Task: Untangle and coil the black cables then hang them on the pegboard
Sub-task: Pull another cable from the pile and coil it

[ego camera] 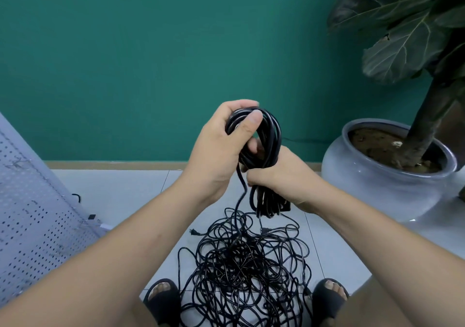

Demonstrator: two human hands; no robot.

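Note:
A black cable coil [270,135] is held upright in front of me, above the floor. My left hand [221,148] is closed around the coil's top, thumb pressed on the loops. My right hand [279,173] grips its middle, and the lower loops hang below that fist. One strand runs from the coil down into a large tangled pile of black cables [241,268] on the floor between my feet. The white pegboard [32,216] leans at the left edge.
A big grey pot [377,183] with a large-leafed plant [407,32] stands on the right against the green wall. My sandalled feet [163,299] flank the pile. Small dark hooks [76,197] and a white plug lie on the tiles by the pegboard.

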